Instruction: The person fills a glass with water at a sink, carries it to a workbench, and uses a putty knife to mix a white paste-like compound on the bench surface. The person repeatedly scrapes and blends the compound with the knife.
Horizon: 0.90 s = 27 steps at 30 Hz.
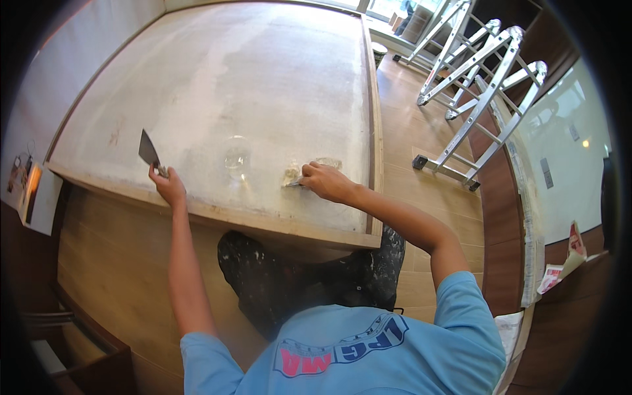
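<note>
My left hand (171, 187) is closed around the handle of a putty knife (147, 150), its wide dark blade pointing up above the near left part of a large pale board (263, 72). Further right, my right hand (329, 182) grips a small metal-bladed tool that looks like another putty knife (294, 184); its handle is hidden in my fingers. That blade is down at the board beside a lumpy cream-coloured smear of filler (291, 172). A greyish patch (329, 162) lies just beyond my right hand. Between the hands is a round shiny spot (236, 158) on the surface.
A raised wooden rim (375, 125) borders the board. Folding aluminium ladders (487, 99) stand on the wooden floor (421, 197) at the right. My paint-spattered dark trousers (263, 276) are at the board's near edge. A drawer unit (92, 349) sits lower left.
</note>
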Available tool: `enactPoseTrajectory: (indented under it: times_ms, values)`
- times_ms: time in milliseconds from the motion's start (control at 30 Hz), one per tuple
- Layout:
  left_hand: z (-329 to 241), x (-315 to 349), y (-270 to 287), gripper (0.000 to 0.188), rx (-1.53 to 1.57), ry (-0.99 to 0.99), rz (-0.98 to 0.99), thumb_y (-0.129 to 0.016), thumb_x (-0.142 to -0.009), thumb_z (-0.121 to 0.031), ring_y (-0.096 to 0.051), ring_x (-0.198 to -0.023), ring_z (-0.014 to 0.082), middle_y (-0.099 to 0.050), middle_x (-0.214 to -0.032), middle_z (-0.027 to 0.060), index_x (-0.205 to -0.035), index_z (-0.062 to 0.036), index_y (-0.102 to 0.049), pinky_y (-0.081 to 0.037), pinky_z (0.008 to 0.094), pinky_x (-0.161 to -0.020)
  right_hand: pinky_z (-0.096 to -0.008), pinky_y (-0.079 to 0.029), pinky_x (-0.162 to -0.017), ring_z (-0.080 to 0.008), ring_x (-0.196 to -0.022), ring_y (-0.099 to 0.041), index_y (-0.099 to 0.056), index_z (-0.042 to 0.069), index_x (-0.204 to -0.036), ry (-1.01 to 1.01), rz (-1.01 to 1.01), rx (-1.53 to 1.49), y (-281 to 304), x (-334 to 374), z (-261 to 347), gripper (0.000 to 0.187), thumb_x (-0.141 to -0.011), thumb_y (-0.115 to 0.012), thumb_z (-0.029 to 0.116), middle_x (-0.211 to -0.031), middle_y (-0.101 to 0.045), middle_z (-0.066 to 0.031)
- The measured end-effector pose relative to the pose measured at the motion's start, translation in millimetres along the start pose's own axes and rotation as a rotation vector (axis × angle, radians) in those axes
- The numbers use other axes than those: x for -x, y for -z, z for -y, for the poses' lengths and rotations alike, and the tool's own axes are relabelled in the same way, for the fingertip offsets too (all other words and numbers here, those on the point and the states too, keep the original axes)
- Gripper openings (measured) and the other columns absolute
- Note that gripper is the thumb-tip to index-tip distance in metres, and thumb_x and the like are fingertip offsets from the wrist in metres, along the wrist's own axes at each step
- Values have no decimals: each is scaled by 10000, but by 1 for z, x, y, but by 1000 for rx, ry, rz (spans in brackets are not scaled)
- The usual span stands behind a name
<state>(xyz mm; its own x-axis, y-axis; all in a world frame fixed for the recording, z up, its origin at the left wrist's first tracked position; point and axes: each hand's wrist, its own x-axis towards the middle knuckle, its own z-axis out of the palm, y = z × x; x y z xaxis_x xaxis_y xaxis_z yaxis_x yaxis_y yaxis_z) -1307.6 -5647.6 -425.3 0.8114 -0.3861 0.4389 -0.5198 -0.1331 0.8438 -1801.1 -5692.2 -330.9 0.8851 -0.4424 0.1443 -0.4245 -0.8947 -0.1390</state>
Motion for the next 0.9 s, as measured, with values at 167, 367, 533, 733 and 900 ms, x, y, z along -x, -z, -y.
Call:
enactPoseTrajectory:
  times_ms: [167,367,533,733,900]
  values:
    - [-15,3,11,625,3,112,63,-683,-1004,-205,-756,-1155,471,-765,-1284,290,-1583,-45,-510,-574,533,-990,-464,-540,-1079,-345,-1240,-677,-773,45,-1337,-12,17,66,-13,15,-6,374,-991,-635,9,-1289,-734,-159]
    - [-29,4,11,615,-128,96,128,-654,-1001,-253,-748,-1164,493,-776,-1288,288,-1579,-82,-530,-566,560,-1010,-465,-514,-1114,-319,-1256,-668,-769,32,-1371,-65,26,29,2,-2,-21,414,-992,-616,-37,-1335,-741,-130]
    - [-32,7,11,625,-236,91,209,-648,-996,-280,-743,-1190,498,-778,-1318,280,-1589,-116,-536,-568,569,-1019,-444,-513,-1121,-304,-1275,-657,-768,36,-1375,-25,130,133,-12,0,-18,386,-1026,-611,-18,-1346,-745,-124]
    - [-31,5,8,635,-290,97,222,-645,-995,-289,-745,-1190,497,-784,-1310,276,-1596,-118,-533,-570,575,-1021,-467,-538,-1102,-290,-1234,-687,-799,37,-1343,-83,208,51,3,-11,-43,339,-1068,-603,20,-1335,-770,-147]
    - [-29,7,8,632,-326,83,239,-645,-994,-287,-748,-1183,497,-789,-1294,277,-1593,-118,-535,-572,576,-1022,-485,-548,-1101,-289,-1244,-696,-787,31,-1362,-78,148,84,-9,-25,-36,362,-1061,-589,-3,-1351,-758,-157]
